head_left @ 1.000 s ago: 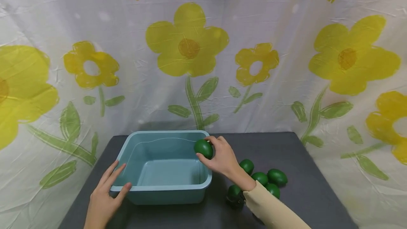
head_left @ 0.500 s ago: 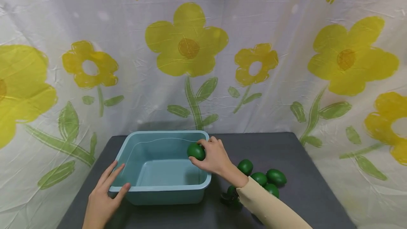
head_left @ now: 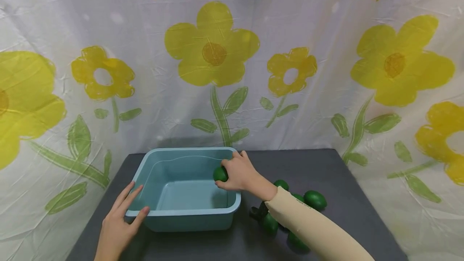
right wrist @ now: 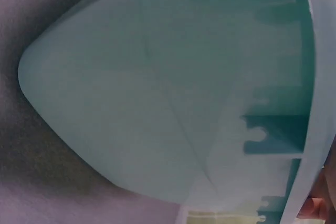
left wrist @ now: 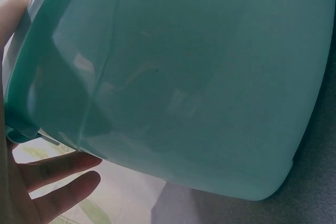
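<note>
A light-blue plastic basin (head_left: 188, 212) stands on the dark table. My right hand (head_left: 237, 172) reaches over its right rim and pinches a smooth green oval fruit (head_left: 219, 174), partly hidden by the fingers, inside the basin's right end. My left hand (head_left: 117, 222) rests on the front left corner, its fingers nearly straight over the left rim and the thumb over the front one. From the left wrist, the basin's outer wall (left wrist: 199, 77) fills the view, with fingers (left wrist: 68, 190) spread beside it. The right wrist view shows mostly the outer wall (right wrist: 115, 98); the fruit is out of sight there.
Several more green fruits (head_left: 315, 200) lie right of the basin, some hidden under the right sleeve (head_left: 311, 228). A small dark object (head_left: 257, 212) shows below that wrist. Behind the table (head_left: 301, 162) hangs a flower-printed curtain (head_left: 253, 124).
My right hand has moved left with the green oval fruit, from the basin's right rim to inside it, and slightly lower. More of the fruit is now covered by the hand. The left hand stays put.
</note>
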A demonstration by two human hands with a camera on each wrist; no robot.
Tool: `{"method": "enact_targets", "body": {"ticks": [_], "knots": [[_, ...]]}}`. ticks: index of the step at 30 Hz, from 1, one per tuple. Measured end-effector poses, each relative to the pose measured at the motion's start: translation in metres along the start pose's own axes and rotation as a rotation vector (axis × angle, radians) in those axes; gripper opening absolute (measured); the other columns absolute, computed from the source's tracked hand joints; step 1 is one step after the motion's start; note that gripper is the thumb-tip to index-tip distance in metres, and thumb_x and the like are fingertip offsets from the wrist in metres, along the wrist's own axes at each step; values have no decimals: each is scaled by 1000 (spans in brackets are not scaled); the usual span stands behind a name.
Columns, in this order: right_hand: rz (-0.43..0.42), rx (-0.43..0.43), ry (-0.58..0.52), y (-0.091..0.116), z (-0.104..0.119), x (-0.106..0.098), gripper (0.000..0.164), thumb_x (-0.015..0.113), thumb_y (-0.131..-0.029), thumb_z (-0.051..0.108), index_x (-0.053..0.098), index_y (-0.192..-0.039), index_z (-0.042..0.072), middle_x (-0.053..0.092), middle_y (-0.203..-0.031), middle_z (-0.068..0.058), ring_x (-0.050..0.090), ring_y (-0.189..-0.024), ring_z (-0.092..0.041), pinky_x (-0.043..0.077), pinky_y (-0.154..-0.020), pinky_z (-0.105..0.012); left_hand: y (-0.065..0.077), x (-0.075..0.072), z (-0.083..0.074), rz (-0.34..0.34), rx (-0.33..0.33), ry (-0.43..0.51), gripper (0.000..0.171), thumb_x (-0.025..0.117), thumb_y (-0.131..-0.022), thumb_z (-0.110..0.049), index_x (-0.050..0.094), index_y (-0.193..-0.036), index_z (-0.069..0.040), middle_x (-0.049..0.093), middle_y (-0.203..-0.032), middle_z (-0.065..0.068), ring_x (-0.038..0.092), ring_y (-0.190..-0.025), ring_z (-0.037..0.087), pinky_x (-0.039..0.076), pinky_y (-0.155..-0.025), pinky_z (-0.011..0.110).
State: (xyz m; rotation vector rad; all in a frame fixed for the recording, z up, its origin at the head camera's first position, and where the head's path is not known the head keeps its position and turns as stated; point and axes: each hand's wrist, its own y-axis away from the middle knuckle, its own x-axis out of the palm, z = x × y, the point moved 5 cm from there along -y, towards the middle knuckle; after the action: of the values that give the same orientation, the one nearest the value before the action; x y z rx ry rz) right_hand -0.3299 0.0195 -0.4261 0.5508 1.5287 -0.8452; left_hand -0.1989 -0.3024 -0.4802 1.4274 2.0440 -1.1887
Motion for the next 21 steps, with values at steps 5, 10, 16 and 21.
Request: {"method": "enact_targets", "body": {"ticks": [5, 10, 16, 21], "knots": [[57, -1, 63, -5, 1, 2, 54, 62, -83, 66, 71, -112, 22, 58, -69, 10, 38, -74, -14, 28, -71, -36, -1, 2, 0, 7, -12, -3, 65, 74, -89, -39, 49, -147, -30, 33, -160, 2, 48, -129, 44, 45, -83, 66], [69, 5, 53, -4, 1, 4, 53, 61, -86, 64, 71, -117, 23, 55, -62, 10, 37, -74, -15, 24, -71, -36, 0, 1, -1, 13, -24, -4, 64, 74, -89, -41, 49, -147, -31, 33, -160, 2, 46, -130, 44, 45, -84, 66], [32, 9, 31, -3, 0, 2, 51, 61, -86, 63, 71, -118, 24, 64, -71, 9, 37, -75, -14, 25, -70, -36, -1, 0, -1, -1, -17, 1, 64, 74, -88, -39, 49, -147, -31, 34, -159, 2, 46, -131, 44, 45, -84, 66], [-3, 10, -12, 2, 0, 2, 49, 61, -86, 63, 70, -118, 27, 70, -95, 8, 38, -78, -14, 26, -69, -35, -1, 1, 0, 2, -18, -14, 64, 74, -89, -40, 49, -147, -30, 34, -159, 4, 47, -129, 45, 45, -83, 66]]}}
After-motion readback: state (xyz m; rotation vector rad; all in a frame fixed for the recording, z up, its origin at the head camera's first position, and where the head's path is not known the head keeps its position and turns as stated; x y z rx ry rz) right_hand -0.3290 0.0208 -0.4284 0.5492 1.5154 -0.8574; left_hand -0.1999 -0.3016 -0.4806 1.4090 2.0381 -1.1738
